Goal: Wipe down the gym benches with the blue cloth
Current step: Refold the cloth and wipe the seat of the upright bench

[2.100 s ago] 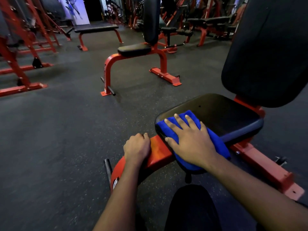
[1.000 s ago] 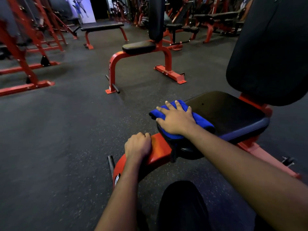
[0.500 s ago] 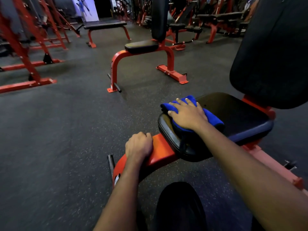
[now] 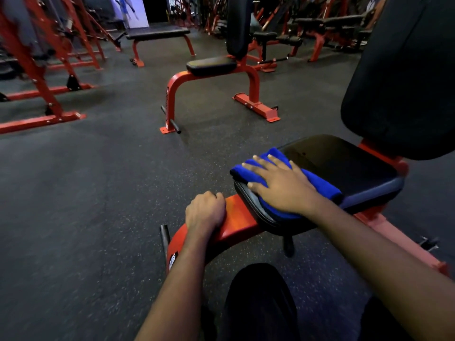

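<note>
**Flat hand presses blue cloth on the front of a bench seat**

Dark speckled rubber floor (image 4: 98,193) spreads across the gym. Beyond the near bench stands a second bench (image 4: 211,66) with a red arched frame and an upright black back pad. Farther off is a flat bench (image 4: 157,33), and red racks (image 4: 41,77) line the left side. More red-and-black machines crowd the far wall, too dim to tell apart. The near bench's tall black backrest (image 4: 403,82) rises at the right and blocks the view behind it. A leg in dark clothing (image 4: 258,299) fills the bottom centre, and a short black peg (image 4: 164,233) sticks out beside the foot of the red frame (image 4: 236,220).

The blue cloth (image 4: 322,187), folded, lies on the front left part of the black seat (image 4: 344,163), and its corner reaches past the seat's edge. The right hand (image 4: 283,188) lies flat on top of it, fingers straight and spread, pressing it to the pad. The left hand (image 4: 205,211) is just beside the seat's front edge, apart from the cloth, with its fingers curled over the red frame in a grip.
</note>
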A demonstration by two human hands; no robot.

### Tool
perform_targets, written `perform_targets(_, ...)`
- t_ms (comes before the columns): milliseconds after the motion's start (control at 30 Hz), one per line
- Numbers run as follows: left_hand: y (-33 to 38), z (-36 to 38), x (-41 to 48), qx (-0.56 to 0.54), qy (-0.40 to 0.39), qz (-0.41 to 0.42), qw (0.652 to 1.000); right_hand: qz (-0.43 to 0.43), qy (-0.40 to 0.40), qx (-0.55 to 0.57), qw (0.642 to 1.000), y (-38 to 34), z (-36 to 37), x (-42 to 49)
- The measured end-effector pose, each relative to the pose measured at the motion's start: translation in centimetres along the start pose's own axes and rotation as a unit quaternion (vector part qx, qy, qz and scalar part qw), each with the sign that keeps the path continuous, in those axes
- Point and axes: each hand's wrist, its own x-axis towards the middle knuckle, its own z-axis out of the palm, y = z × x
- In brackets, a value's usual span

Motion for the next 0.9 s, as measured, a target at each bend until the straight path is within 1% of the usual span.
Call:
perform_targets(67, 0.0, 0.0, 0.1, 0.003, -0.001, -0.002, 1.000, -0.011, 0.004, 0.000, 1.000, 0.6, -0.1, -1.4)
perform_targets(200, 0.2, 0.0, -0.1, 0.000, -0.002, -0.007, 1.000, 0.066, -0.028, 0.019, 0.997, 0.2, -0.6, 1.8)
perform_targets(267, 0.1, 0.1, -0.2, -0.003, -0.002, -0.009, 1.000, 0.085, -0.027, 0.008, 0.996, -0.9, -0.3, 3.0)
perform_targets(367, 0.0, 0.0, -0.4, -0.003, -0.002, -0.010, 1.000, 0.037, -0.002, -0.007, 0.999, -1.5, 0.2, 0.5)
perform_targets(433, 0.1, 0.0, -0.5, -0.002, -0.002, -0.008, 1.000, -0.006, 0.049, -0.019, 0.999, -1.0, 0.8, -2.9)
perform_targets(500, 0.1, 0.0, -0.5, 0.002, 0.000, -0.004, 1.000, -0.010, 0.080, -0.014, 0.997, -0.1, 1.1, -5.3)
perform_targets(567, 0.0, 0.0, -0.7, 0.001, 0.001, -0.004, 1.000, 0.020, 0.067, 0.009, 0.998, 1.7, 0.8, -5.2)
perform_targets(667, 0.0, -0.1, -0.7, 0.000, 0.001, 0.001, 1.000, 0.104, 0.039, 0.027, 0.993, 2.1, -0.1, -2.4)
perform_targets(733, 0.1, -0.1, -0.7, -0.003, -0.002, 0.000, 1.000, 0.132, 0.056, 0.016, 0.989, 0.6, 0.2, -1.8)
perform_targets(767, 0.0, -0.1, -0.7, -0.004, -0.002, 0.001, 1.000, 0.122, 0.076, 0.003, 0.990, -0.3, 0.7, -2.3)
perform_targets(833, 0.0, -0.1, -0.7, -0.004, -0.001, 0.001, 1.000, 0.066, 0.123, -0.018, 0.990, -0.8, 1.7, -4.6)
perform_targets(900, -0.1, -0.1, -0.6, -0.003, 0.001, 0.003, 1.000, 0.029, 0.135, 0.001, 0.990, 0.4, 1.9, -6.5)
